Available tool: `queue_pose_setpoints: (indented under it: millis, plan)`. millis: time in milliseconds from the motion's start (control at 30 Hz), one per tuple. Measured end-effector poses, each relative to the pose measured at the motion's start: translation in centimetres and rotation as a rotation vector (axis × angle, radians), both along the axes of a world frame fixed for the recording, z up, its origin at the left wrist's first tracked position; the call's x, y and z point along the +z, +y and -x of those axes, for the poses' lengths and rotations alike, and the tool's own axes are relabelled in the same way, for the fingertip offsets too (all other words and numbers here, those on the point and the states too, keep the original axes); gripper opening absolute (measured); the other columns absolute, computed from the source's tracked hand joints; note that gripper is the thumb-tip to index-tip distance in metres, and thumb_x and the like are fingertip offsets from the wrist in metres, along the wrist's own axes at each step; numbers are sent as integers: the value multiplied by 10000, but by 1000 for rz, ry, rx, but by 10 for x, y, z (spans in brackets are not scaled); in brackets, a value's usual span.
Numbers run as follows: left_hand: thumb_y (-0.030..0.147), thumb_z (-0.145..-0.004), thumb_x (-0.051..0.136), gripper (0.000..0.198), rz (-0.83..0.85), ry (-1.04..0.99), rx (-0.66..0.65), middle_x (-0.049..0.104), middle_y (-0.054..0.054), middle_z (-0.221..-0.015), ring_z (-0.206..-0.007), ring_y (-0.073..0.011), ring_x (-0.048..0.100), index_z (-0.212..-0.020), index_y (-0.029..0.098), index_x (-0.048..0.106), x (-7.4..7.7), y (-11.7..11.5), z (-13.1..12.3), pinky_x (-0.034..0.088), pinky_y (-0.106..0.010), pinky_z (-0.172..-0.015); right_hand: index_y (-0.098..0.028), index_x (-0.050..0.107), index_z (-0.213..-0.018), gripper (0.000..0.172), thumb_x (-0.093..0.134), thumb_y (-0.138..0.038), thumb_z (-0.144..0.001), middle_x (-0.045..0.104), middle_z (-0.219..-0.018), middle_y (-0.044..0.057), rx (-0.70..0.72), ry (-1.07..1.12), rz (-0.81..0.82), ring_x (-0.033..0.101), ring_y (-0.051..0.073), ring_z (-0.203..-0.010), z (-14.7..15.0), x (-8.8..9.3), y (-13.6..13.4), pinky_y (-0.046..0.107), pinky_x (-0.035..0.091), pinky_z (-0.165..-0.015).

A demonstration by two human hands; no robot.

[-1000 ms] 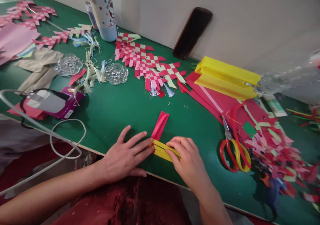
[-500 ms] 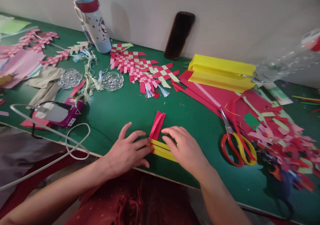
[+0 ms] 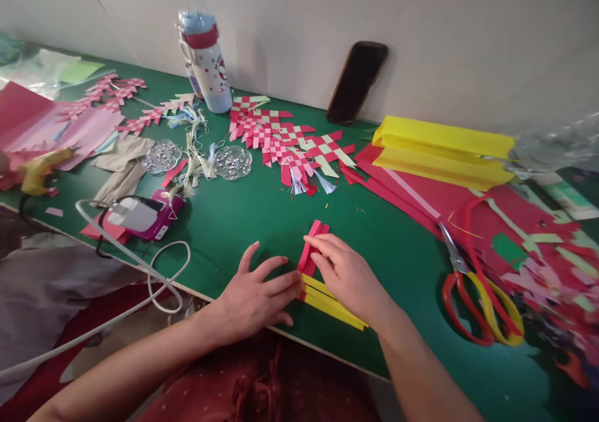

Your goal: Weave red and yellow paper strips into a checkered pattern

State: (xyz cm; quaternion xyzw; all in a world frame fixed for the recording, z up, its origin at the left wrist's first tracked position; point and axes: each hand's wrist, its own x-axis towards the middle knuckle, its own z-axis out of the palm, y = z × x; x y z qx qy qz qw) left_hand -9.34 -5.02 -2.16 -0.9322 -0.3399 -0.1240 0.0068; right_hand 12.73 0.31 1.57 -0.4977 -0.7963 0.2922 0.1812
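Red paper strips (image 3: 307, 261) stand out away from me on the green table, crossing a pair of yellow paper strips (image 3: 339, 306) that run to the right. My left hand (image 3: 262, 294) lies with fingers spread, its fingertips pressing the left end of the yellow strips where they meet the red. Above the yellow strips, my right hand (image 3: 349, 272) has thumb and forefinger closed on a red strip near its far end. Part of the crossing is hidden under my left fingers.
Scissors (image 3: 472, 291) lie to the right, beside paper scraps (image 3: 552, 266). Woven paper fish (image 3: 285, 138), bead dishes (image 3: 234, 162) and a bottle (image 3: 206, 66) stand behind. A phone (image 3: 358, 82) leans on the wall. A white cable (image 3: 135, 253) loops at left, near a glue gun (image 3: 44, 169).
My right hand has moved from the yellow strips up to the red strips and taken hold of one. My left hand stays pressed at the crossing. The camera view has shifted left.
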Motion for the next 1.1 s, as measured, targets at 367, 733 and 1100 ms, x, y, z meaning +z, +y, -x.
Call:
queue_pose_setpoints:
  millis: [367,733,1100]
  plan:
    - [608,-927,492,464,35,-32,-14,620,-25,-1290,-1316,-258,419,-1236,282,605,-2,0,-1,-127,-572,-1165,-231,607,-1279,367,453,-213,-946,640,-1254,92,76,-59,-121,587,231,-1173,2,-11,1,453,498,-1019]
    - [656,-887,511,536,17,13,-22,644,-31,-1268,-1301,-265,438,-1270,289,585,2,2,-3,-184,-601,-1135,-188,617,-1265,372,403,-172,-961,636,-1254,115,90,-106,-196,594,224,-1171,3,-13,1,429,511,-1016]
    - [718,-868,465,620,14,7,-16,634,-56,-1266,-1285,-283,440,-1257,260,614,-1,0,-5,-162,-604,-1141,-163,597,-1281,373,398,-201,-968,607,-1313,121,75,-107,-144,574,230,-1215,-2,-4,-1,429,493,-1039]
